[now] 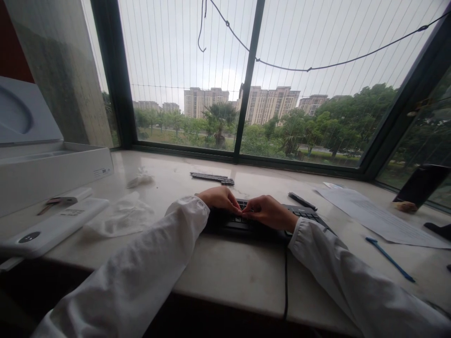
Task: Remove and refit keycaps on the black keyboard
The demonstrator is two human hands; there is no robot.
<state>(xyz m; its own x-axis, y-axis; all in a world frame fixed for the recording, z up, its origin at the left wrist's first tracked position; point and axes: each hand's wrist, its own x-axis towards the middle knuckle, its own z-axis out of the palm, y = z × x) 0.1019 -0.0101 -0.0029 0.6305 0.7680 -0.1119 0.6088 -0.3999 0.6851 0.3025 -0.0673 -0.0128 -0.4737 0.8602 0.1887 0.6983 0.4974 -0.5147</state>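
Note:
A black keyboard (306,213) lies on the pale marble sill, partly covered by both hands. My left hand (221,199) reaches over its middle, the thumb and fingers drawn together in a pinch. My right hand (269,211) meets it from the other side, its fingertips also pinched and close to those of the left. What the fingertips hold, if anything, is too small to make out. Behind the hands lies a row of dark narrow pieces (211,178). A black pen-like stick (302,201) rests just beyond the keyboard's right part.
On the left are an open white box (56,164), a white device with a round dark spot (59,225) and crumpled tissue (123,216). To the right lie paper sheets (380,218), a blue stick (389,259) and a black upright panel (423,188). A cable (286,281) crosses the front edge.

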